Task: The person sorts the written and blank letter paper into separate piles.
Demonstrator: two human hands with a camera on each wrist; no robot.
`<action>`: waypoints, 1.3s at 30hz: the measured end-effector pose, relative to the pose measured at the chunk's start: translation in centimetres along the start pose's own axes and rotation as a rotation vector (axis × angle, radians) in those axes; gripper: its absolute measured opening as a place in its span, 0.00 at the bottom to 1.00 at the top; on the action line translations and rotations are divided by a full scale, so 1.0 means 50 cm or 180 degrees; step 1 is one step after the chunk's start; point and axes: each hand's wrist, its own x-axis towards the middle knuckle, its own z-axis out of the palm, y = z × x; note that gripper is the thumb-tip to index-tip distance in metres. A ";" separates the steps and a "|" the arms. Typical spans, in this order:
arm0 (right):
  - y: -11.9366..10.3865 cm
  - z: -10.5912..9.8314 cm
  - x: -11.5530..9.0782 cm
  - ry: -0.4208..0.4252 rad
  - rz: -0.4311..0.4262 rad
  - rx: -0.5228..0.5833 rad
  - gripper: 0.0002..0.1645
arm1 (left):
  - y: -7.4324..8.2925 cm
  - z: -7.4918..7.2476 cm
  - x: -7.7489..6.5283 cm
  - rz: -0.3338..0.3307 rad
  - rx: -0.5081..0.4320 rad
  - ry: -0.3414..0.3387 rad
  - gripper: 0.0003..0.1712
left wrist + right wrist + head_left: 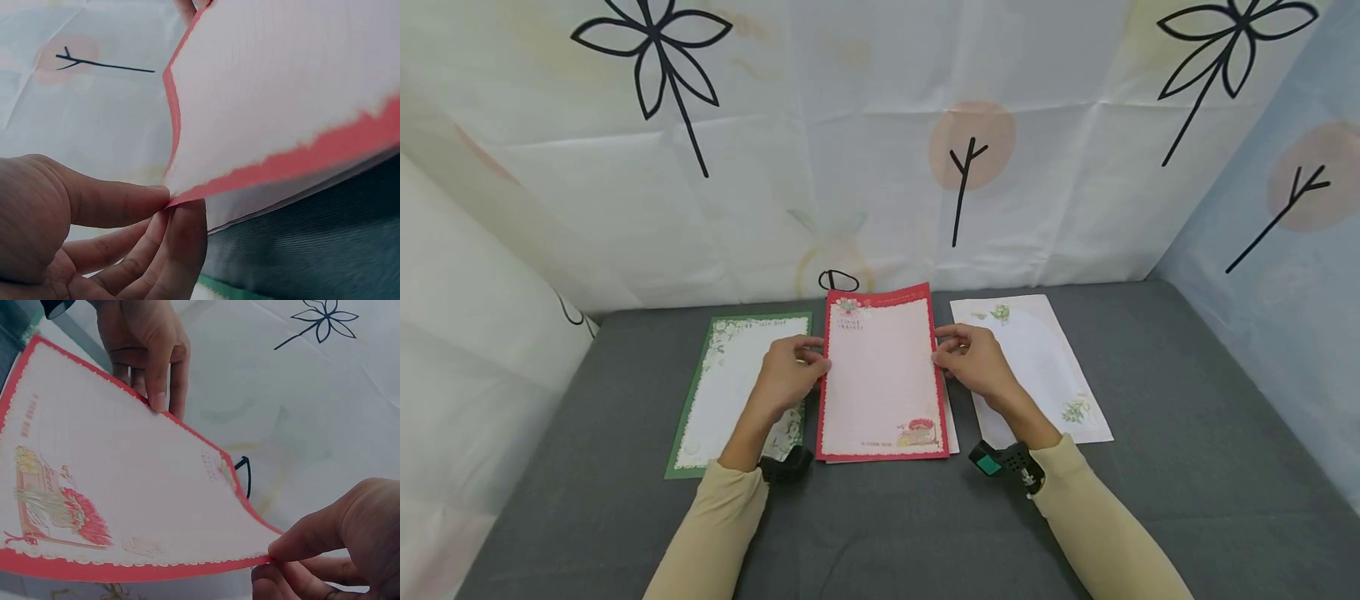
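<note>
A red-bordered sheet of paper (pixel 880 375) with a floral print is held up over the middle of the table. My left hand (pixel 787 371) pinches its left edge between thumb and fingers, and my right hand (pixel 973 358) pinches the right edge. In the left wrist view the left thumb (pixel 119 203) presses on the border. In the right wrist view the sheet (pixel 137 475) bows between both hands, with the right hand (pixel 331 544) at one edge. Beneath it a paler sheet (pixel 953 425) peeks out at the lower right.
A green-bordered sheet (pixel 692 417) lies on the left, partly under the left forearm. On the right lies a white sheet with green leaf prints (pixel 1037 367). A dark grey cloth covers the table (pixel 880 533); patterned fabric (pixel 880 167) hangs behind it.
</note>
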 end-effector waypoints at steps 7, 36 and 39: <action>-0.014 0.009 -0.005 0.0098 -0.0179 0.0195 0.24 | 0.007 -0.036 -0.007 0.0016 -0.0237 -0.0160 0.19; -0.089 0.183 0.028 0.0275 -0.0295 0.0652 0.21 | -0.010 -0.200 -0.042 -0.0269 0.0197 0.0177 0.22; -0.095 0.205 0.033 0.0199 -0.0286 0.0627 0.21 | -0.017 -0.214 -0.046 -0.0321 0.0259 0.0209 0.23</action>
